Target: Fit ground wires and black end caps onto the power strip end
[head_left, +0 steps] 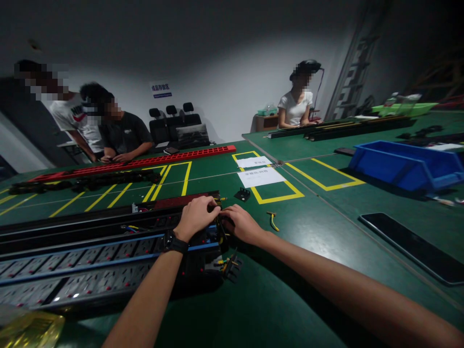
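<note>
Several long power strips (105, 256) with rows of sockets and red dots lie side by side at the lower left. My left hand (198, 215), with a black watch at its wrist, rests over the right end of one strip, fingers curled round it. My right hand (243, 223) meets it there, with thumb and fingers pinched at the strip's end; what they pinch is hidden. Below them, a black end piece (232, 268) hangs by wires from the nearest strip's end. A similar black end piece (242, 194) lies loose beyond my hands, and a short yellow-green wire (274, 222) lies to their right.
A blue bin (406, 166) and a black phone-like slab (413, 246) are on the right of the green table. Paper labels (261, 177) lie at the centre. A long red rack (163, 158) runs along the back. Three people work across the table.
</note>
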`<action>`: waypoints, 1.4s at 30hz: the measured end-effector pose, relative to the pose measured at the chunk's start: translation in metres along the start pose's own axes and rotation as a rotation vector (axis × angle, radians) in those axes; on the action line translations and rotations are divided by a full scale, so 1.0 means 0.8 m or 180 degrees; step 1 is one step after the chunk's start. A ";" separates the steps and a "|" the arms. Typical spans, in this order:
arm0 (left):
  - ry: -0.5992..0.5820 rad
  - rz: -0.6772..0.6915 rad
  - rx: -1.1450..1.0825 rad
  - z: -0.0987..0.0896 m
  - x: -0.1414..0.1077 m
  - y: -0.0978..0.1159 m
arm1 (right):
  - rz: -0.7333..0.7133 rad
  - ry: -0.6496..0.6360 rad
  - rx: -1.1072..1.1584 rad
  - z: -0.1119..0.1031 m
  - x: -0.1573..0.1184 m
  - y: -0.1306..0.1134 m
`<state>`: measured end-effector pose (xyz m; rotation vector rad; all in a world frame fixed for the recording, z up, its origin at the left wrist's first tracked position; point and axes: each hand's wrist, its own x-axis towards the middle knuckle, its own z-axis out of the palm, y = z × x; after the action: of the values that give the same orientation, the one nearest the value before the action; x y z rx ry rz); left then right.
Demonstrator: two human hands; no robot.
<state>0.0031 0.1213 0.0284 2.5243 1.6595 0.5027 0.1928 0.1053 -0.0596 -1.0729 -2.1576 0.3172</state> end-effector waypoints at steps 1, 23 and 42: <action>0.0003 -0.0011 -0.0004 0.000 0.000 0.001 | 0.0008 -0.0004 0.0013 0.000 0.000 0.000; 0.0009 -0.0295 -0.0020 0.002 -0.001 0.000 | 0.0212 -0.0320 -0.0006 -0.012 0.000 -0.015; 0.0027 0.0168 -0.0392 0.010 0.002 -0.011 | 0.0347 -0.0150 0.0037 0.000 0.000 -0.001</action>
<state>-0.0014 0.1274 0.0189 2.4862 1.5179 0.6014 0.1920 0.1050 -0.0590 -1.1900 -2.1400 0.4084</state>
